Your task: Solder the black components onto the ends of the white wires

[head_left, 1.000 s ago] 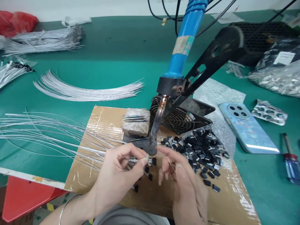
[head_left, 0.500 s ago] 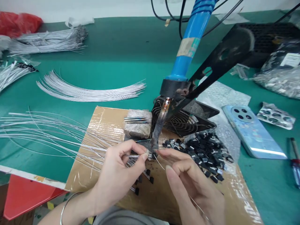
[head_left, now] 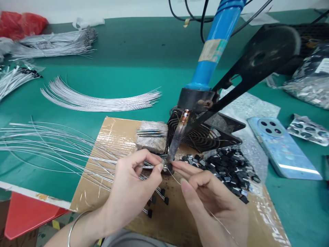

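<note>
My left hand (head_left: 136, 185) pinches a thin white wire between thumb and forefinger, just below the soldering iron's tip (head_left: 176, 144). At the wire's end is a small black connector (head_left: 170, 168); fingers partly hide the joint. My right hand (head_left: 213, 199) holds a thin strand of solder wire (head_left: 175, 178), which runs up to the connector and trails out below the palm. Its forefinger reaches the connector's right side. The blue-handled soldering iron (head_left: 212, 58) is fixed in a black metal stand (head_left: 267, 58), pointing down. Below my left hand lie several wires with black connectors (head_left: 149, 213).
A cardboard sheet (head_left: 102, 151) covers the work spot. A pile of black connectors (head_left: 228, 168), a black fan (head_left: 200, 137) and a blue phone (head_left: 285, 147) are to the right. White wire bundles (head_left: 102, 103) lie left. A wrapped block (head_left: 151, 140) carries thin metal rods.
My hands have brought the wire end and connector slightly up, closer to the iron's tip. The view has shifted a little, so the iron and the things at right appear farther right.
</note>
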`<state>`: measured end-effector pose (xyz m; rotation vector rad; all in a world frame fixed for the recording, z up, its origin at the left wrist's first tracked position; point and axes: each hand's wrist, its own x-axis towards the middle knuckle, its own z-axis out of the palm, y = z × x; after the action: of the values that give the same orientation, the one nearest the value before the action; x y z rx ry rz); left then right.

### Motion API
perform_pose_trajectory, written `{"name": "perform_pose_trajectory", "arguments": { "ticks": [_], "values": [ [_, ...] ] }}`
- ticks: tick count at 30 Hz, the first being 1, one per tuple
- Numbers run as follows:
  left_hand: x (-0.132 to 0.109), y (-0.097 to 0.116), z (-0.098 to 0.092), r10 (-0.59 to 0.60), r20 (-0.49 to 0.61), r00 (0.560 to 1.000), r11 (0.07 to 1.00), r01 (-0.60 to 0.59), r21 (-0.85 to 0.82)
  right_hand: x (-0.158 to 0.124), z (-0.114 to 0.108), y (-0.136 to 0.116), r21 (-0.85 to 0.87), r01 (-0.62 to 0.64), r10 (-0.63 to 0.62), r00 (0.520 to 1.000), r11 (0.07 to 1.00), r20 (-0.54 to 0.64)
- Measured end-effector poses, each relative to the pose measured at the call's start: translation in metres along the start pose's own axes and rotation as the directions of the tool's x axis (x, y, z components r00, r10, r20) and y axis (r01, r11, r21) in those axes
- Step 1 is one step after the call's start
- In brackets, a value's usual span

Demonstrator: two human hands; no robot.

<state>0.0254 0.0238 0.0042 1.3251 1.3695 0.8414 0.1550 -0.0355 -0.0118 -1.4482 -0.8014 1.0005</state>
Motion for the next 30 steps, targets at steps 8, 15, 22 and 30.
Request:
{"name": "perform_pose_trajectory", "arguments": {
  "ticks": [8, 15, 22, 30],
  "values": [
    [0.0039, 0.0026, -0.0013, -0.002, 0.011, 1.0, 0.998, 0.003, -0.063, 0.0035, 0.002, -0.0027, 0.055, -0.051, 0.051, 0.999, 0.997, 0.005],
    [0.0018, 0.0047, -0.0031, 0.014, 0.007, 1.0, 0.998, -0.013, -0.058, 0.0025, 0.003, -0.0048, 0.065, -0.055, 0.055, 0.998, 0.996, 0.002],
    [0.0025, 0.006, -0.0033, 0.015, -0.005, 1.0, 0.998, -0.015, -0.057, 0.0025, 0.0021, -0.005, 0.053, -0.032, 0.031, 1.0, 0.998, 0.002],
    [0.0017, 0.0047, -0.0044, 0.025, 0.003, 1.0, 0.999, -0.025, -0.047, 0.0026, 0.0004, -0.0019, 0.061, -0.046, 0.045, 0.999, 0.997, 0.003]
  ]
}}
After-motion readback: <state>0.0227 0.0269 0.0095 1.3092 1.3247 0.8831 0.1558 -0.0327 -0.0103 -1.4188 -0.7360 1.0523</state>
